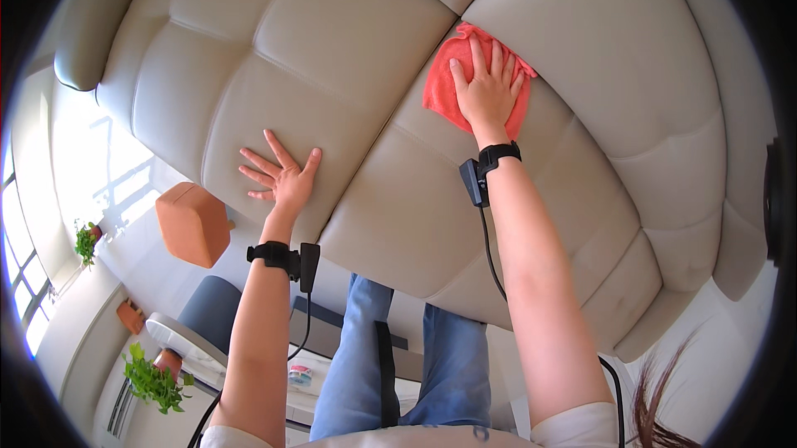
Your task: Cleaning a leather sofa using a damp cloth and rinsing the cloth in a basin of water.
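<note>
Coral-red cloth (465, 83), soft and crumpled, lies on the beige leather sofa (349, 58) under my right hand (488, 91), fingers spread flat. My left hand (282, 178) rests released, fingers splayed on a cushion.

Bare forearms on both sides, each wrist strapped with a black band carrying a small black box, a thin black cable trailing off each; white short sleeves at six o'clock, blue jeans below, dark hair at five o'clock
</note>
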### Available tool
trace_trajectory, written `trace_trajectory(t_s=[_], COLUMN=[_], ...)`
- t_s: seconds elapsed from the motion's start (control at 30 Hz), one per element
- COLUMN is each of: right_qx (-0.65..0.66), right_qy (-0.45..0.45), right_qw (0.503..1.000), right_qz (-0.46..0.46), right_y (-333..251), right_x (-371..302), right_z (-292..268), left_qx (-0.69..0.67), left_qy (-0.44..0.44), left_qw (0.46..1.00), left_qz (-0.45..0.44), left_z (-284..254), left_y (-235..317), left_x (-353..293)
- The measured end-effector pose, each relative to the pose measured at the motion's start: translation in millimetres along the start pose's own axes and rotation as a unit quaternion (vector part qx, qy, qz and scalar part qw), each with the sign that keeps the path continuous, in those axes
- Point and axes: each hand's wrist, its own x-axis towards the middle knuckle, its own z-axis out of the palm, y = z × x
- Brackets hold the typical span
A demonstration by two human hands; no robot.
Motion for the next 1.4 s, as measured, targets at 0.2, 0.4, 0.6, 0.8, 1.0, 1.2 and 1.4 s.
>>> trace_trajectory(t_s=[0.2, 0.4, 0.6, 0.8, 1.0, 1.2, 1.4], right_qx=[0.032, 0.142, 0.137, 0.002, 0.007, -0.012, 0.010], right_qy=[-0.014, -0.174, -0.201, -0.065, 0.008, 0.027, -0.128], right_qw=[0.996, 0.958, 0.943, 0.996, 1.000, 1.000, 0.988], right_qz=[-0.076, -0.177, -0.228, -0.065, -0.027, 0.008, 0.083], right_y=[-46, -92, -44, 65, 131, 111, 63], right_x=[-64, -224, -271, -133, -46, -71, -233], right_z=[-26, -59, -58, -51, -22, -30, -68], left_qx=[0.013, 0.027, 0.028, 0.036, 0.033, 0.040, 0.045], left_qy=[-0.013, -0.009, -0.006, 0.003, 0.020, 0.026, 0.044], left_qw=[1.000, 0.999, 0.999, 0.999, 0.998, 0.998, 0.997], left_qz=[-0.012, -0.020, -0.032, -0.039, -0.040, -0.044, -0.046], left_z=[-4, -2, 1, 2, 13, 11, 5], left_y=[4, 4, 6, 5, 5, 3, -8], left_x=[-2, 1, 3, 4, 6, 11, 16])
